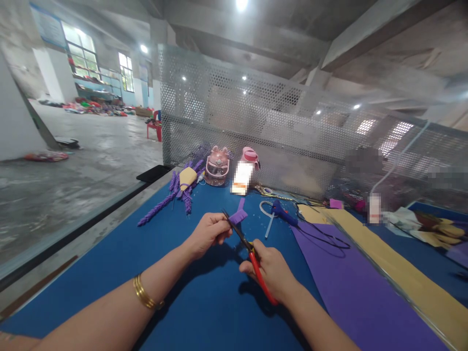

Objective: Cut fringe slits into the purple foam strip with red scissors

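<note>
My left hand (208, 234) is closed in a pinch on a small purple foam piece (238, 214) with a fringed edge, held above the blue table (120, 263). My right hand (268, 270) is closed round the red handles of a pair of scissors (248, 248). The dark blades point up and left and meet the purple piece by my left fingertips. A gold bangle (145, 295) sits on my left wrist.
Purple foam stems (171, 197) and a yellow piece (187, 178) lie at the far left. A pink bottle (217, 166) and a second bottle (244, 173) stand by the perforated metal screen (278, 126). A blue glue gun (281, 210), a purple sheet (351, 287) and a yellow strip (402, 278) lie to the right.
</note>
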### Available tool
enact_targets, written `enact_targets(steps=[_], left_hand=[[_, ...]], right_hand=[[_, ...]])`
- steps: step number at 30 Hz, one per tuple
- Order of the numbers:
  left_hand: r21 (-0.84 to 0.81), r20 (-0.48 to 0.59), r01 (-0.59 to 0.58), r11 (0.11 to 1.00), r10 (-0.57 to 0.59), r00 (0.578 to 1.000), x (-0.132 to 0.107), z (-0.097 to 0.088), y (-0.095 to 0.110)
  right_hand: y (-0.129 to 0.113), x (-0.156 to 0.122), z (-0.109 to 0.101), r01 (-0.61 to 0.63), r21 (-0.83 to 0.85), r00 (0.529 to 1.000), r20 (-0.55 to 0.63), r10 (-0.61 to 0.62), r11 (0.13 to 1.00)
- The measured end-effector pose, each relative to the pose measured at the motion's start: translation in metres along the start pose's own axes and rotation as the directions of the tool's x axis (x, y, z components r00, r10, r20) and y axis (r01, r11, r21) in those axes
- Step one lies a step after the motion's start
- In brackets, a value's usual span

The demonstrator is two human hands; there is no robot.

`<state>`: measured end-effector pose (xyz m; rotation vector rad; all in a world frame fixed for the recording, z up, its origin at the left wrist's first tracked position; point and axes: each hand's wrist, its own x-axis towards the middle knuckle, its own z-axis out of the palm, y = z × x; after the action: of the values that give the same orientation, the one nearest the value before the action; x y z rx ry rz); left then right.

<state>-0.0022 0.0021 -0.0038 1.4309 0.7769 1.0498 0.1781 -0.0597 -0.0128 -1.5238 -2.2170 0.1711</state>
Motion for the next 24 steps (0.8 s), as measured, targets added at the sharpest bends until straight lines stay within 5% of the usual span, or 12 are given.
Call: enact_targets(steps=[15,20,24], left_hand=[[-0.069,0.028,-0.034,0.997,0.036,0.999,0.0017,-0.0005,0.0003],[-0.131,0.065,-0.021,0.991,0.03,0.997,0.0026,-0.0008,-0.0004],[-0.159,0.074,-0.021,0.987,0.033,0.997,0.0026,-0.0011,-0.0025]], right_hand=[[0.0002,0.0013,-0.004,-0.006,0.267,0.998,0.061,-0.011,0.964],[0.003,-0.0014,-0.0054,-0.013,0.513,0.989,0.134,-0.066,0.858],[0.0033,-0.0039,-0.0038,-0.181,0.698,0.961,0.276,-0.026,0.692]])
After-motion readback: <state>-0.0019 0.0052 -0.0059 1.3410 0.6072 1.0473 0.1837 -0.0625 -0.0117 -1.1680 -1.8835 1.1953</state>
